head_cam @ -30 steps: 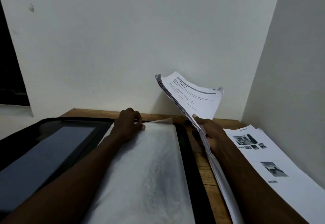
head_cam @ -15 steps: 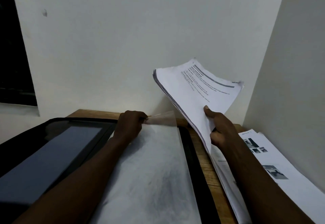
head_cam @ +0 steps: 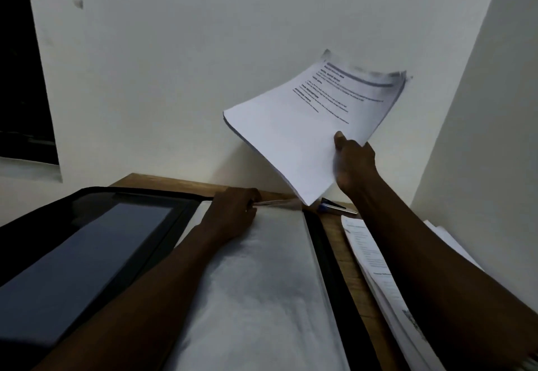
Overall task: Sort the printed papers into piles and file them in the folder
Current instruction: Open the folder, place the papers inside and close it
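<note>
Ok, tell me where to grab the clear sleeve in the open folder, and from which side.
Pinch the clear sleeve at its far edge, coming from the left as the left hand does. That edge is lifted, so probably the open mouth, leaving the right free for the paper stack in the right hand.

Hidden, cropped and blurred parts of the head view

The far corners of the stack of printed papers [head_cam: 305, 126] are smeared, and its print is too blurred to read. The right hand [head_cam: 353, 164] shows only its thumb and back; its fingers are behind the stack. The left hand [head_cam: 233, 210] hides its fingertips where it pinches the clear sleeve [head_cam: 279, 203], itself a blurred sliver. The black folder [head_cam: 87, 225] runs off the left and bottom edges. The right forearm [head_cam: 436, 268] covers much of the pile of papers [head_cam: 369, 257], whose text is illegible. A small blue object [head_cam: 332, 207] is half hidden behind the stack's corner, and what it is cannot be told.
</note>
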Motion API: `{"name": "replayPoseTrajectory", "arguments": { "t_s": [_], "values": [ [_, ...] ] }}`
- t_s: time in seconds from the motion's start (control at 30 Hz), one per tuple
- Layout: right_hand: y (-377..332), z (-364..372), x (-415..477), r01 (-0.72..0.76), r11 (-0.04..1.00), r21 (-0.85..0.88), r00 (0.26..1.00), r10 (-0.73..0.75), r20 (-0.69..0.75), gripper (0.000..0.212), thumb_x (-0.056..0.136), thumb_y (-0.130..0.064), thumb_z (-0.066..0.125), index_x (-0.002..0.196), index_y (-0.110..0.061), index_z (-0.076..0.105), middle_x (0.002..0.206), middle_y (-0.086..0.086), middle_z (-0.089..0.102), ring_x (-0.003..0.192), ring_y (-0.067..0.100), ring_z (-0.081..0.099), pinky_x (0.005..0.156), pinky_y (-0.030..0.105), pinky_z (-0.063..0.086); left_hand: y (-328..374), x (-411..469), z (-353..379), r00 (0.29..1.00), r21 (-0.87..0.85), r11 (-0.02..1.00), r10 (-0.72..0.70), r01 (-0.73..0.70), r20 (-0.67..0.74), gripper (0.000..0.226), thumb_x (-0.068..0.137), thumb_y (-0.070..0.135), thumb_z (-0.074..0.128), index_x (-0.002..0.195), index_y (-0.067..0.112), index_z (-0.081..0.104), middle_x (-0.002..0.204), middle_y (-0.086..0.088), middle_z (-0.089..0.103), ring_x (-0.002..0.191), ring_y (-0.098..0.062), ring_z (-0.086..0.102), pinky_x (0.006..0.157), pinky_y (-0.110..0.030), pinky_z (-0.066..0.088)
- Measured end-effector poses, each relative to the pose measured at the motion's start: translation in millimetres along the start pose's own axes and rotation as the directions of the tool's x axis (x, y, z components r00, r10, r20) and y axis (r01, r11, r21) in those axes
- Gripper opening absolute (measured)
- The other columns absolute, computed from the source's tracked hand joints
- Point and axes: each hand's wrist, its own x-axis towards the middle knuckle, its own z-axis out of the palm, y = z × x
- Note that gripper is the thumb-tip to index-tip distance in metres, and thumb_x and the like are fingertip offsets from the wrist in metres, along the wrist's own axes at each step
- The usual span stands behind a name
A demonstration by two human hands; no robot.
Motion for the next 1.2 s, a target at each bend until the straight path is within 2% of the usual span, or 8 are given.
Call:
{"name": "replayPoseTrajectory", "arguments": {
  "t_s": [0.1, 0.37, 0.47, 0.6, 0.8, 0.97, 1.07, 1.2],
  "values": [
    [9, 21, 6, 0.148, 0.984, -0.097, 0.985, -0.155, -0.07, 0.039, 0.09, -0.019, 0.064, 0.128, -0.012, 0.056, 0.12, 0.008, 0.063, 0.099, 0.023, 0.062, 0.095, 0.037, 0.051, 0, 1, 3, 0.998, -0.039, 0.998, 0.046, -0.044, 0.052, 0.031, 0.08, 0.027, 0.055, 0.105, 0.028, 0.073, 0.105, 0.002, 0.07, 0.104, -0.02, 0.06, 0.085, -0.032, 0.043],
    [25, 62, 20, 0.307, 0.931, -0.199, 0.944, -0.324, -0.059, 0.04, 0.092, -0.021, 0.063, 0.129, -0.008, 0.057, 0.122, 0.01, 0.064, 0.11, 0.027, 0.059, 0.099, 0.037, 0.049, 6, 5, 1, 0.987, -0.078, 0.985, 0.158, -0.155, 0.026, 0.024, 0.08, 0.012, 0.064, 0.096, 0.025, 0.076, 0.096, 0.008, 0.074, 0.09, -0.009, 0.058, 0.06, -0.006, 0.027],
    [38, 67, 24, 0.333, 0.911, -0.244, 0.937, -0.348, -0.021, 0.04, 0.091, -0.022, 0.063, 0.128, -0.008, 0.059, 0.121, 0.011, 0.065, 0.111, 0.028, 0.06, 0.099, 0.04, 0.049, 5, 7, 1, 0.99, -0.076, 0.988, 0.135, -0.131, 0.044, 0.024, 0.079, 0.025, 0.058, 0.096, 0.024, 0.076, 0.099, 0.008, 0.075, 0.094, -0.011, 0.064, 0.069, -0.021, 0.042],
    [58, 61, 32, 0.337, 0.892, -0.303, 0.938, -0.345, 0.029, 0.035, 0.089, -0.021, 0.064, 0.122, -0.009, 0.063, 0.115, 0.011, 0.068, 0.107, 0.029, 0.062, 0.096, 0.042, 0.051, 0, 11, 1, 0.987, -0.053, 0.989, 0.139, -0.135, 0.081, 0.026, 0.077, 0.032, 0.055, 0.092, 0.025, 0.075, 0.095, 0.007, 0.075, 0.089, -0.015, 0.066, 0.072, -0.034, 0.052],
    [75, 42, 38, 0.31, 0.884, -0.349, 0.951, -0.286, 0.121, 0.033, 0.09, -0.021, 0.063, 0.121, -0.008, 0.063, 0.104, 0.005, 0.065, 0.1, 0.025, 0.06, 0.094, 0.041, 0.051, -12, 13, -9, 0.992, -0.044, 0.999, -0.007, 0.013, 0.123, 0.02, 0.084, 0.034, 0.064, 0.096, 0.023, 0.076, 0.094, 0.005, 0.076, 0.087, -0.012, 0.068, 0.074, -0.032, 0.052],
    [84, 30, 47, 0.258, 0.894, -0.365, 0.964, -0.212, 0.162, 0.038, 0.086, -0.029, 0.067, 0.12, -0.012, 0.063, 0.109, 0.008, 0.068, 0.103, 0.029, 0.063, 0.094, 0.047, 0.051, -31, 15, -26, 0.977, -0.025, 0.99, -0.135, 0.142, 0.166, 0.011, 0.084, 0.016, 0.072, 0.094, 0.017, 0.077, 0.092, 0.002, 0.075, 0.083, -0.008, 0.065, 0.068, -0.013, 0.043],
    [93, 24, 53, 0.225, 0.916, -0.331, 0.962, -0.155, 0.223, 0.052, 0.077, -0.039, 0.068, 0.122, -0.014, 0.062, 0.112, 0.006, 0.069, 0.104, 0.028, 0.064, 0.096, 0.049, 0.051, -46, 13, -35, 0.96, 0.047, 0.976, -0.219, 0.214, 0.174, 0.014, 0.084, 0.014, 0.072, 0.097, 0.013, 0.077, 0.092, -0.001, 0.072, 0.087, -0.014, 0.062, 0.066, -0.013, 0.038],
    [100, 18, 56, 0.219, 0.908, -0.358, 0.946, -0.108, 0.305, 0.028, 0.088, -0.028, 0.067, 0.114, -0.019, 0.061, 0.11, 0.005, 0.067, 0.104, 0.027, 0.063, 0.096, 0.047, 0.051, -60, 10, -39, 0.95, 0.073, 0.954, -0.296, 0.29, 0.103, 0.007, 0.08, 0.009, 0.076, 0.083, 0.015, 0.075, 0.08, 0.004, 0.052, 0.081, -0.013, 0.053, 0.06, -0.002, 0.034]
  ]
}}
